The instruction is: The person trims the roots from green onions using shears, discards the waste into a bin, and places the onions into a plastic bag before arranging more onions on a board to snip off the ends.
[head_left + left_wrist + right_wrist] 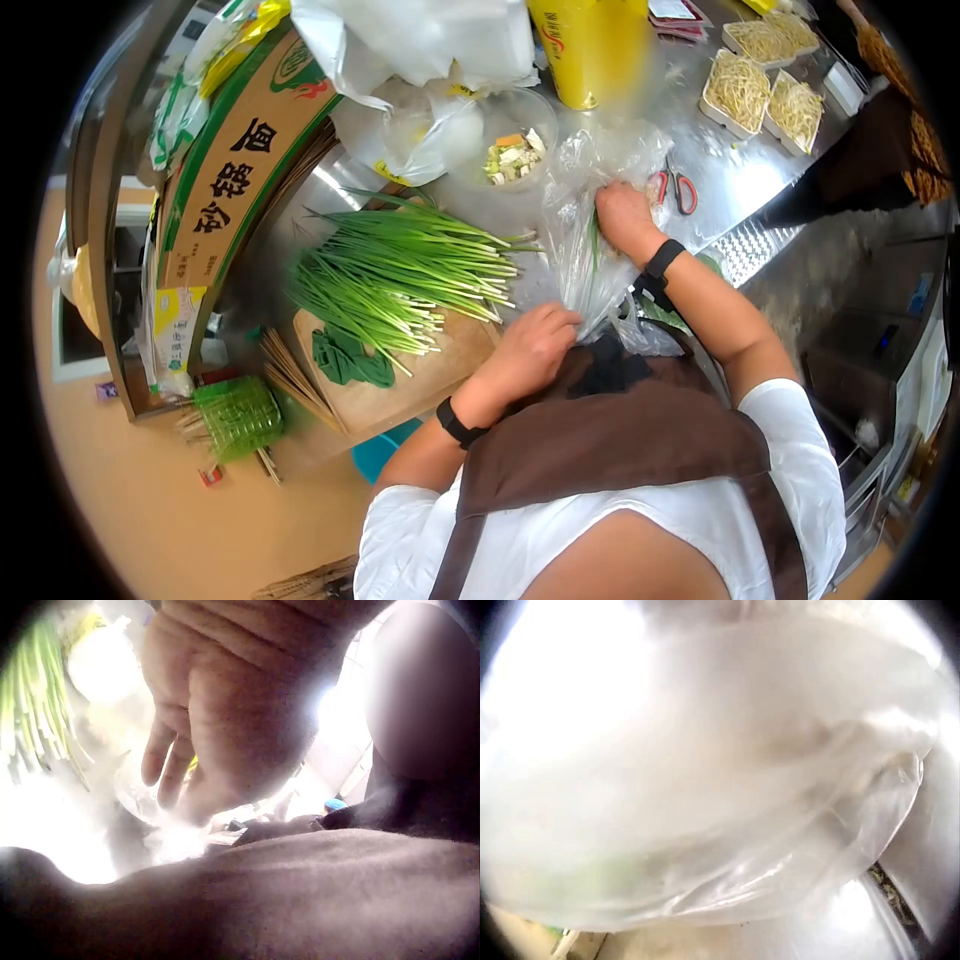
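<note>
In the head view a clear plastic bag (580,270) lies crumpled on the metal counter, with thin green stems (596,240) showing at it. My right hand (625,220) grips its upper right part with curled fingers. Lower down, at the bag's near edge, my left hand (530,345) pinches the plastic; the thumb is hard to see. The left wrist view shows the left hand (232,705) with two fingers pointing down, their contact washed out by glare. Blurred clear plastic (727,795) fills the right wrist view, hiding the right hand.
Left of the bag, long green chives (410,260) lie across a cutting board (445,375). Red-handled scissors (685,192) sit right of my right hand. Behind are a bowl of chopped food (515,160), a yellow container (580,50) and trays of sprouts (738,92). A cardboard box (235,170) stands left.
</note>
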Tool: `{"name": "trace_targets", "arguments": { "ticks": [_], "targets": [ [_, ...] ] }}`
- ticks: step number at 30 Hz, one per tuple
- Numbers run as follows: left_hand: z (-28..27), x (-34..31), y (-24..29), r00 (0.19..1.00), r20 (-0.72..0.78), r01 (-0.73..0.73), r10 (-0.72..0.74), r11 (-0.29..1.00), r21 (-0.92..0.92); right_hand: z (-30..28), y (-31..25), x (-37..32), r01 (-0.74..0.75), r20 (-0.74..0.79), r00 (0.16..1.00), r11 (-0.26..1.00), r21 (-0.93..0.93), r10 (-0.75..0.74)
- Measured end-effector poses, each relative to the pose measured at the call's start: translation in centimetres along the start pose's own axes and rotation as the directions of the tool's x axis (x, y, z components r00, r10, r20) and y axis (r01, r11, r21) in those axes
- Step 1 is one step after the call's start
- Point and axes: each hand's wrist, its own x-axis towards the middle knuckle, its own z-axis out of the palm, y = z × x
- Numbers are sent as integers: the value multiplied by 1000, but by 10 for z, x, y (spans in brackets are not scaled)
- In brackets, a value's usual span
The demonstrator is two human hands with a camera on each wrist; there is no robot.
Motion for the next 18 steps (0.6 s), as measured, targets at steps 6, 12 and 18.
{"name": "trace_targets", "arguments": {
  "ticks": [6,12,18],
  "targets": [
    [-5,-15,11,941,-221,247,-258,966,-76,-3,38,24,-79,-2,997,997,17,79],
    [-2,-14,5,862,-385,308,-330,944,-119,-40,31,10,247,-221,964,807,536,-148],
    [5,-10,-1,812,-372,465,-450,884,-55,-47,98,1,-89,-245,950,919,384,194]
  ]
}}
